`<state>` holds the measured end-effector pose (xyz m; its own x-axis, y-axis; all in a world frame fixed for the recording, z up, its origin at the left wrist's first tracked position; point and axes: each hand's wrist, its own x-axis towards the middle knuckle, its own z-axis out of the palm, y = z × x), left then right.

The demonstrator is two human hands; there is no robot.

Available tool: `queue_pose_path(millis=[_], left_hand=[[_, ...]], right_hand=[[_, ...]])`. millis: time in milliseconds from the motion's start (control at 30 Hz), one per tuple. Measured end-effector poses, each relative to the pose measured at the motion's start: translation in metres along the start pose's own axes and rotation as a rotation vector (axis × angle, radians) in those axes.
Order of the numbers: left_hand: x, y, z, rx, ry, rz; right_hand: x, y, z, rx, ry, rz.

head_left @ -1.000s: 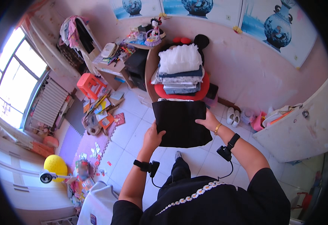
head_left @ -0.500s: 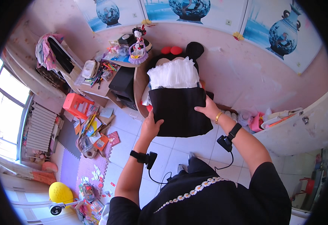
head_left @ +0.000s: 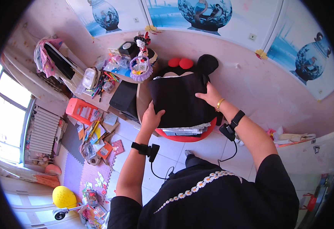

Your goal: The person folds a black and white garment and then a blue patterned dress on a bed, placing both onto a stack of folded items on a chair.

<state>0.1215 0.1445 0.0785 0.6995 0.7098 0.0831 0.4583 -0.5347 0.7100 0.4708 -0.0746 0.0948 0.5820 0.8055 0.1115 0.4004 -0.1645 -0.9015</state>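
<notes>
A folded black garment [head_left: 182, 105] lies nearly flat between my hands, over a pile of folded clothes [head_left: 190, 129] on a red-and-black chair with round mouse ears [head_left: 207, 64]. My left hand [head_left: 151, 115] grips its left side, with the thumb on top and the fingers along the edge. At the right side, my right hand [head_left: 210, 97] holds it the same way. White ruffled fabric [head_left: 157, 78] barely shows past the garment's far edge. The chair's red seat rim [head_left: 186, 138] curves below the pile.
Left of the chair is a desk [head_left: 109, 100] with pens, boxes and a doll figurine [head_left: 141, 53]. An orange stool [head_left: 79, 110], scattered books [head_left: 98, 133] and foam mats [head_left: 73, 164] lie to the left. A white door [head_left: 312, 152] stands at the right.
Both hands have moved the black garment forward and up. It now covers most of the white ruffled fabric, and the folded pile and red seat rim show below it.
</notes>
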Motion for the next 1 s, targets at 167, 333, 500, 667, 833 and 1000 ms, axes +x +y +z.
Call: queue_pose_path(millis=[167, 333, 500, 667, 833, 1000], left_hand=[[0.044, -0.019, 0.027, 0.001, -0.007, -0.015], [0.063, -0.054, 0.064, 0.014, -0.088, -0.094], [0.043, -0.071, 0.064, 0.113, -0.064, -0.167], [0.040, 0.004, 0.057, 0.310, 0.004, -0.212], [0.048, 0.005, 0.057, 0.659, 0.034, 0.242], [0.060, 0.011, 0.096, 0.599, -0.233, 0.306]], right_hand=[[0.048, 0.023, -0.005, -0.015, -0.034, 0.061], [0.068, 0.080, -0.002, -0.102, -0.037, 0.103], [0.064, 0.105, 0.022, -0.225, -0.045, 0.233], [0.055, 0.095, 0.004, -0.474, 0.266, 0.055], [0.052, 0.023, 0.044, -0.775, -0.009, -0.448], [0.036, 0.035, 0.049, -0.950, -0.453, -0.291]])
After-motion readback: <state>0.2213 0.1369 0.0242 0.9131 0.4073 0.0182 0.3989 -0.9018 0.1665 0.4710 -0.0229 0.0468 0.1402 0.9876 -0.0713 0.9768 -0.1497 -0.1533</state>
